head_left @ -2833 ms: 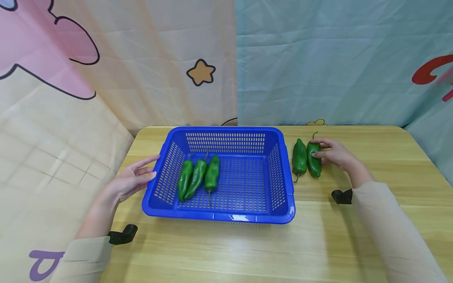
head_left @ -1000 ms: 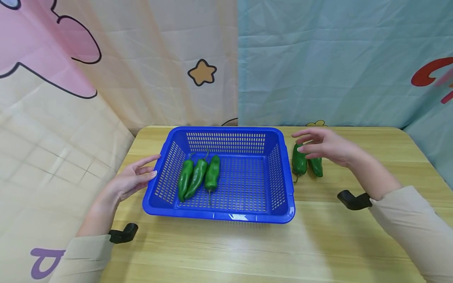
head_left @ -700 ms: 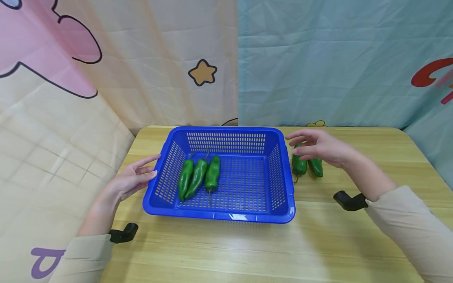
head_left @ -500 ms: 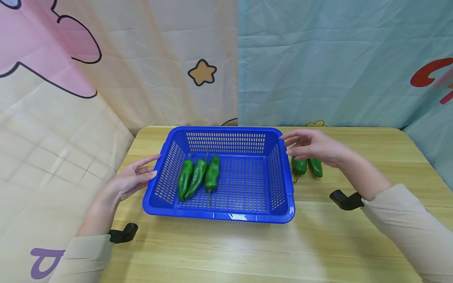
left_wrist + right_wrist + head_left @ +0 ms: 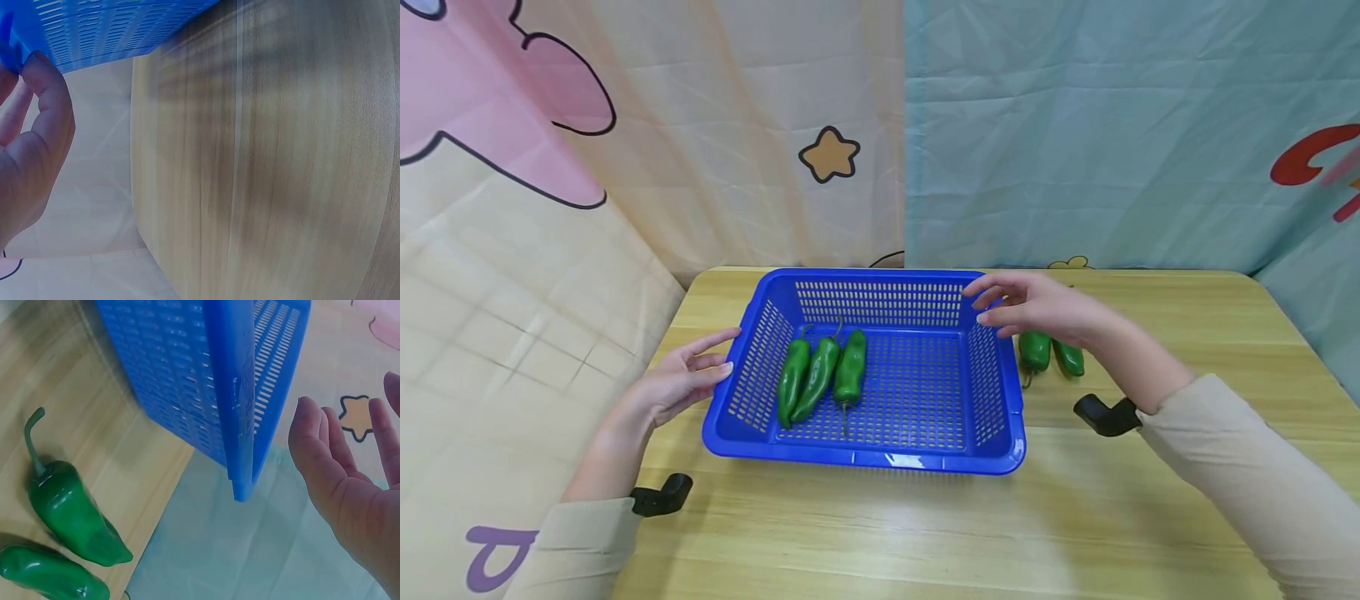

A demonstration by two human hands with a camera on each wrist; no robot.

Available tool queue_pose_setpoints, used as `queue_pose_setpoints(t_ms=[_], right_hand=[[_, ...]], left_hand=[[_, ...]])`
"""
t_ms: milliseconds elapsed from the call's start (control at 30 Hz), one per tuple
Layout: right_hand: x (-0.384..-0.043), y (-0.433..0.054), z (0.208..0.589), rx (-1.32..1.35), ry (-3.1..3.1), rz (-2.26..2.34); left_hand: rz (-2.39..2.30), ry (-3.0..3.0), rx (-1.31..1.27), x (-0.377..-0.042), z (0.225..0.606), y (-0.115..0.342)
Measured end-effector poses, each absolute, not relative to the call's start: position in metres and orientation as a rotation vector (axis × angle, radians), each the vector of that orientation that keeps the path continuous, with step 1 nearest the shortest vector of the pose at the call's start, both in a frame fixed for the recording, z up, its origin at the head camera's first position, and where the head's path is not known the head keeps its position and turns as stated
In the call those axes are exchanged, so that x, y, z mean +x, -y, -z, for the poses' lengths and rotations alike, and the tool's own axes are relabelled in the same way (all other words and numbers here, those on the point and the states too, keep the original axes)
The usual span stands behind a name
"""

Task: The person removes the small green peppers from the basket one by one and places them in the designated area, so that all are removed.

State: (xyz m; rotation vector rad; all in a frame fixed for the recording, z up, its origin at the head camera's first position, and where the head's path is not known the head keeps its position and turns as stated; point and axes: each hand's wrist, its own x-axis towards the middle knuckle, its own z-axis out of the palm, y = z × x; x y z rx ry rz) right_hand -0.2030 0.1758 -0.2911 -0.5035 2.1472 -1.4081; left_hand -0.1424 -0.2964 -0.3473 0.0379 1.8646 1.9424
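Note:
A blue plastic basket (image 5: 760, 450) with slotted walls stands on the table. Three green peppers (image 5: 850, 367) lie side by side in its left half. At the basket's left rim, my left hand (image 5: 681, 379) touches the outer edge with extended index finger and thumb. My right hand (image 5: 1037, 308) hovers over the far right corner of the rim, fingers spread and bent slightly, holding nothing. Two more green peppers lie right of the basket, one (image 5: 1034, 352) close to its wall and another (image 5: 1070, 358) beside it; the right hand partly hides both in the head view.
The wooden table (image 5: 880, 533) reaches back to hanging cloth (image 5: 1075, 142) with cartoon prints. More cloth (image 5: 512, 333) closes off the left side. Each wrist carries a black camera mount (image 5: 662, 494).
My right hand has let go of the rightmost pepper, which now lies at a different angle, and has moved left over the basket's rim. The left hand and basket stay put.

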Motion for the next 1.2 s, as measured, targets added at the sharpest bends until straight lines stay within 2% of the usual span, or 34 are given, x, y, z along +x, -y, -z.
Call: queue_pose_setpoints(t_ms=[1200], right_hand=[[-0.224, -0.103, 0.294, -0.557, -2.053, 1.381]], left_hand=[[-1.890, -1.927, -0.039, -0.143, 0.346, 0.294]])
